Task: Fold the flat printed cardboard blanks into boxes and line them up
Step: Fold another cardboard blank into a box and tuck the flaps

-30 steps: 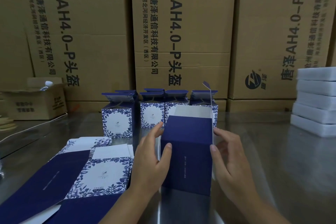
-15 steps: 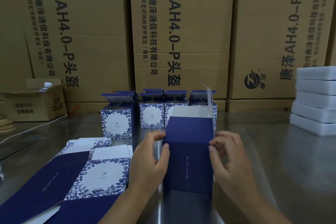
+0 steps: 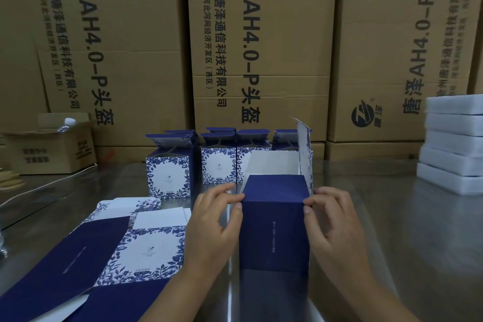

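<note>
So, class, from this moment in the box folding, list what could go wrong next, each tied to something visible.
The left hand and right hand pinch the half-folded box at its top corners; squeezing too hard might crease it. Its upright flap stands in front of the finished boxes; sliding it back carelessly could knock them askew.

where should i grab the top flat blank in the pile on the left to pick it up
Probably by the white flap of the top flat blank, pinched at its far edge from the right, beside the left hand, now on the half-folded box. It lies flat on the pile, so only an edge flap lets fingers slip under.
</note>
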Action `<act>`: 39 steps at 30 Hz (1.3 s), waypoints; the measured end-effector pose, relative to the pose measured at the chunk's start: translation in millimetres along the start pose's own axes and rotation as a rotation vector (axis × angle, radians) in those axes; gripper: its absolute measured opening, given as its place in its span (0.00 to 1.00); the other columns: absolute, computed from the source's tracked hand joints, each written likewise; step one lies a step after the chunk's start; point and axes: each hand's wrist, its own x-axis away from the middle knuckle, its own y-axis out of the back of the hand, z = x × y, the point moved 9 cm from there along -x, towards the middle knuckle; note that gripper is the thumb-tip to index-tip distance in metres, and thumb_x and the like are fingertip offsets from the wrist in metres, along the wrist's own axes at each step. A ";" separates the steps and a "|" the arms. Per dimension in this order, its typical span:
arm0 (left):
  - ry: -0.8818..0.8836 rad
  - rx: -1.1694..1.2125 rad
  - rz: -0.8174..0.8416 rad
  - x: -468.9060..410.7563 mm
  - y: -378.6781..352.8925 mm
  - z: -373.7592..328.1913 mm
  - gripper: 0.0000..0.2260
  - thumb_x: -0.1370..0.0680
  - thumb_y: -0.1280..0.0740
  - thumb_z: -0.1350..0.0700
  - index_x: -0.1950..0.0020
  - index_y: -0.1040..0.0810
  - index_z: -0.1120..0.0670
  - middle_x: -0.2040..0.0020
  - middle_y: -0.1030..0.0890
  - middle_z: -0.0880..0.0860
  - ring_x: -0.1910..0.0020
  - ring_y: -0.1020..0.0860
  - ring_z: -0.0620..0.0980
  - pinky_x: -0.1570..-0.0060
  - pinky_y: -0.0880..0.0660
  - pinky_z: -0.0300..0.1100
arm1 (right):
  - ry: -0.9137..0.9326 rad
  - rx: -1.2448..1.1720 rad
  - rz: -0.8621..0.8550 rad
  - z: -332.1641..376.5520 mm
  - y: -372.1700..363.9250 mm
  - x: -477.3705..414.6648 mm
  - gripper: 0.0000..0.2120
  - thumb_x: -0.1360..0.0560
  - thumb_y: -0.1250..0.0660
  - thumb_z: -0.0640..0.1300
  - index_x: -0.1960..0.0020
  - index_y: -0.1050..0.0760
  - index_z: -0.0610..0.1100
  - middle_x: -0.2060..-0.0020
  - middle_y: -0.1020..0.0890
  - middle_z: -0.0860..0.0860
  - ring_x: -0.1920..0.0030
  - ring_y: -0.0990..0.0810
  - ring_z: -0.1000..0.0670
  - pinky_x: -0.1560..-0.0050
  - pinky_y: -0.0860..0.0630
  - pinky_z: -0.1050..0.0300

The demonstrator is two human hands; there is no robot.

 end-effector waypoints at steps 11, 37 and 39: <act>0.027 0.018 -0.004 -0.5 -1.6 2.9 0.05 0.25 0.30 0.56 0.55 0.18 0.47 0.47 0.25 0.38 0.44 0.29 0.36 0.53 0.32 0.30 | -0.013 0.070 -0.058 -4.7 3.6 1.2 0.06 0.26 0.32 0.41 0.51 0.19 0.48 0.55 0.28 0.54 0.54 0.29 0.57 0.61 0.30 0.70; -0.140 -0.010 -0.083 0.7 5.3 -14.7 0.04 0.29 0.32 0.56 0.58 0.19 0.49 0.45 0.32 0.45 0.43 0.31 0.44 0.45 0.39 0.20 | 0.042 0.072 0.001 3.2 -0.1 2.1 0.06 0.25 0.33 0.42 0.53 0.20 0.50 0.77 0.29 0.56 0.77 0.32 0.55 0.75 0.33 0.61; -0.130 -0.009 -0.078 -0.4 5.0 -15.2 0.04 0.29 0.32 0.56 0.58 0.18 0.49 0.44 0.31 0.45 0.43 0.30 0.45 0.46 0.38 0.20 | 0.055 0.082 0.007 7.2 0.3 1.5 0.07 0.27 0.35 0.43 0.53 0.18 0.48 0.79 0.30 0.56 0.78 0.34 0.56 0.76 0.35 0.66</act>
